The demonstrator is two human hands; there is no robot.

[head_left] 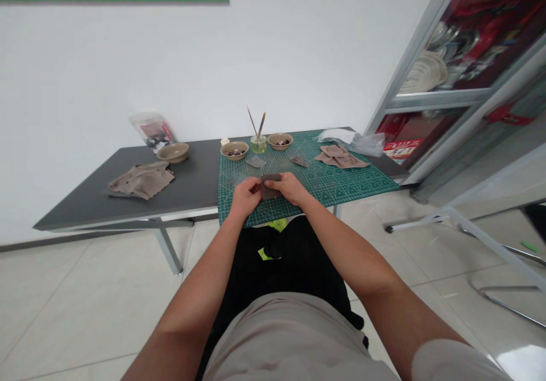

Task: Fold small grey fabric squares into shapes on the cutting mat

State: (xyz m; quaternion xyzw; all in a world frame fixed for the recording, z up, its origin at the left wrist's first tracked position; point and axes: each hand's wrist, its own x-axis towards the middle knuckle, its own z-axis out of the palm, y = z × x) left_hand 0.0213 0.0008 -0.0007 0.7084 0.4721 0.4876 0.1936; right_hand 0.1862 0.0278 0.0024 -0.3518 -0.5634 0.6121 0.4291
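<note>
Mat [336, 183]: pokes past bench's [191, 185] near edge
Room: right, toward crumpled sheet [341, 159]
Left hand [247, 197], right hand [292, 189]: bent inward, fingers pinching brown piece [268, 191]

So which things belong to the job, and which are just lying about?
Probably the job: grey-brown piece in left hand and right hand; green cutting mat; perhaps bowls on it.
Probably lying about: plastic jar; clear plastic bag.
</note>
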